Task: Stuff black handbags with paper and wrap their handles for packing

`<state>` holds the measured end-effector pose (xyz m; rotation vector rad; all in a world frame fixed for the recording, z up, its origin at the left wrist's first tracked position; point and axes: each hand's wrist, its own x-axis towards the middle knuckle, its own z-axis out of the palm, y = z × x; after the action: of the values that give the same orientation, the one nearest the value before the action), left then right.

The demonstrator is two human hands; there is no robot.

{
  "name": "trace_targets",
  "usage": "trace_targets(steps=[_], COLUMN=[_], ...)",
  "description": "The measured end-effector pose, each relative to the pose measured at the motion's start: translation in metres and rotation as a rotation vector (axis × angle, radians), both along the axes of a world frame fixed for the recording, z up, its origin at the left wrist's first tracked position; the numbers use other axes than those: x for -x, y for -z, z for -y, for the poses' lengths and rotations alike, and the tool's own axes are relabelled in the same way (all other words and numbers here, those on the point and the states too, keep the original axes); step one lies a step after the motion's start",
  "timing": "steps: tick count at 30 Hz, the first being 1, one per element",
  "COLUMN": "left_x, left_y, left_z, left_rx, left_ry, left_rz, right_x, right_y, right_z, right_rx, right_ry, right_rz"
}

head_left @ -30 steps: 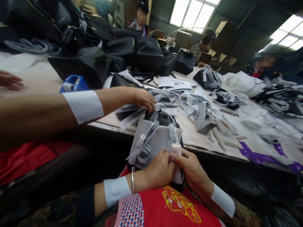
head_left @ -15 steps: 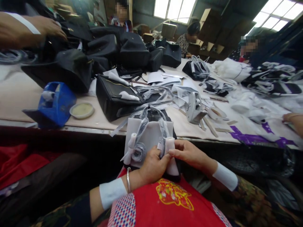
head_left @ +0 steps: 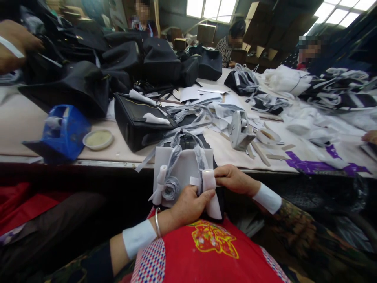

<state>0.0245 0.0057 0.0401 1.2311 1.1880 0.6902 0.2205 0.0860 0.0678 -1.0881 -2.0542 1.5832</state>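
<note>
A small black handbag [head_left: 182, 169] covered with grey paper stands on my lap against the table's front edge, its handles wrapped in clear film. My left hand [head_left: 188, 204] is closed around the lower right part of the bag. My right hand [head_left: 232, 179] pinches a strip of white wrapping paper [head_left: 210, 184] rolled around the base of the right handle. A second white roll [head_left: 161, 182] sits on the left handle base.
A long table [head_left: 23, 118] carries a blue tape dispenser [head_left: 63, 131], a small dish [head_left: 98, 139], a black handbag [head_left: 138, 122], more black bags [head_left: 159, 59] behind, and paper scraps [head_left: 224, 114]. A co-worker's hand [head_left: 17, 45] reaches in at upper left. Other people sit at the far end.
The co-worker's arm that lay across the table has pulled back to the upper left, uncovering the dispenser and dish. My hands stay on the bag, the right one shifting slightly up the handle.
</note>
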Motion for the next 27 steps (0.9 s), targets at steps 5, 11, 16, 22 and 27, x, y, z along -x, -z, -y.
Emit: trace_targets(steps=[5,11,16,22,27], left_x=[-0.001,-0.003,-0.002,0.001,0.007], left_y=[-0.004,-0.004,0.003,0.0,-0.007], left_z=[-0.001,-0.004,-0.005,-0.008,-0.007], left_rx=[0.004,0.076,0.159,0.088,0.007], left_ry=[-0.068,-0.166,-0.159,-0.146,-0.112], left_rz=[0.018,0.072,0.173,0.085,0.032], right_x=[0.003,-0.011,-0.038,-0.007,0.024], right_y=[0.001,-0.016,-0.045,-0.068,-0.081], right_z=[-0.006,0.005,0.017,0.024,0.019], right_rx=[-0.055,-0.164,-0.34,-0.831,-0.873], right_ry=[-0.143,-0.101,-0.223,-0.564,-0.701], right_rz=[0.029,0.123,0.274,0.342,0.407])
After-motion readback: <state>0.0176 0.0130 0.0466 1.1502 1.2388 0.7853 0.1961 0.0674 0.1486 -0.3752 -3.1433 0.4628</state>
